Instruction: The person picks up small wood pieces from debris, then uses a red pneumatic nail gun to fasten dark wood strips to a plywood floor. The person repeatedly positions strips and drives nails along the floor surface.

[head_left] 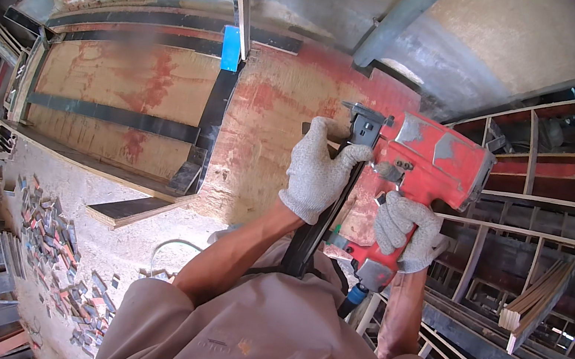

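A red pneumatic nail gun (432, 161), its paint worn to grey in patches, is held up in front of my chest. My right hand (407, 232), in a grey knit glove, is wrapped round its handle. At the black nose end, my left hand (320, 173), gloved alike, grips the gun near the top of its long black magazine (316, 237). The magazine slants down toward my body. A blue hose fitting (354, 300) sits at the foot of the handle. Some of the left fingers are hidden behind the glove and the gun.
Ahead lies a plywood worktop (256, 137) with red stains. On its left, dark strips form a frame (117, 116), with a blue block (231, 49) at one corner. Wood offcuts (52, 240) litter the floor at left. Racks (531, 158) and stacked strips (538, 294) stand at right.
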`<state>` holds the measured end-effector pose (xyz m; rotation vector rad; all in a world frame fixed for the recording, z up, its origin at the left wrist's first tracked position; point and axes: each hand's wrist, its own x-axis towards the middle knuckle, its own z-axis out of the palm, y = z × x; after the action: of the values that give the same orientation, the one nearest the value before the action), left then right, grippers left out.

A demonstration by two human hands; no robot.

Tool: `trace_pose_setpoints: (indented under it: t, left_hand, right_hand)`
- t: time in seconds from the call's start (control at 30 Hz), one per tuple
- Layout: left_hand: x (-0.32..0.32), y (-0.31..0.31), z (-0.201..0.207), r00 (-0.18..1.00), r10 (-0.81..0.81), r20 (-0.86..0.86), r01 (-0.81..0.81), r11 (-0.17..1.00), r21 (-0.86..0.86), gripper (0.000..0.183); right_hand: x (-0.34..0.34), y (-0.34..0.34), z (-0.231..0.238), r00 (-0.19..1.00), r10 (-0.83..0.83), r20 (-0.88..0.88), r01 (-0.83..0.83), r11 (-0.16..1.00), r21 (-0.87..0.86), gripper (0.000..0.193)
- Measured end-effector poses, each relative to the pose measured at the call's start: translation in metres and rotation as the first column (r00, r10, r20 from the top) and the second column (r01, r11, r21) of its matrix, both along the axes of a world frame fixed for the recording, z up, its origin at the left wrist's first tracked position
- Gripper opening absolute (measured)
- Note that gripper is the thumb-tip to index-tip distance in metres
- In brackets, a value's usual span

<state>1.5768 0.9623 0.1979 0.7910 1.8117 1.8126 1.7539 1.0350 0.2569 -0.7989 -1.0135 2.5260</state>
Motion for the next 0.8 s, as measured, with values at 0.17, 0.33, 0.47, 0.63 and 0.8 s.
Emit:
trace_pose_setpoints:
  t: [0.17, 0.33, 0.47, 0.63, 0.8]
  left_hand:
    - [0.001, 0.007, -0.009, 0.992, 0.034, -0.120, -0.035, 0.999, -0.004, 0.033]
    - [-0.006, 0.014, 0.004, 0.999, -0.027, 0.032, 0.030, 0.993, -0.113, 0.046]
    - [-0.010, 0.017, 0.007, 0.998, -0.039, 0.049, 0.045, 0.991, -0.124, 0.053]
    - [-0.008, 0.016, 0.003, 0.999, -0.035, 0.027, 0.039, 0.987, -0.155, 0.056]
    - [-0.008, 0.018, 0.005, 1.000, -0.003, -0.022, 0.000, 0.986, -0.167, 0.043]
  right_hand:
    - [-0.006, -0.003, 0.004, 1.000, -0.030, -0.002, 0.030, 0.999, -0.012, 0.039]
    - [-0.006, 0.002, 0.000, 0.998, -0.042, -0.047, 0.039, 0.997, -0.072, 0.037]
    - [-0.013, 0.000, 0.009, 0.998, -0.038, -0.059, 0.036, 0.999, -0.041, 0.038]
    - [-0.014, -0.002, 0.016, 0.997, -0.073, -0.009, 0.072, 0.997, -0.026, 0.039]
    - [-0.010, -0.002, 0.009, 0.997, -0.043, -0.069, 0.040, 0.999, -0.034, 0.038]
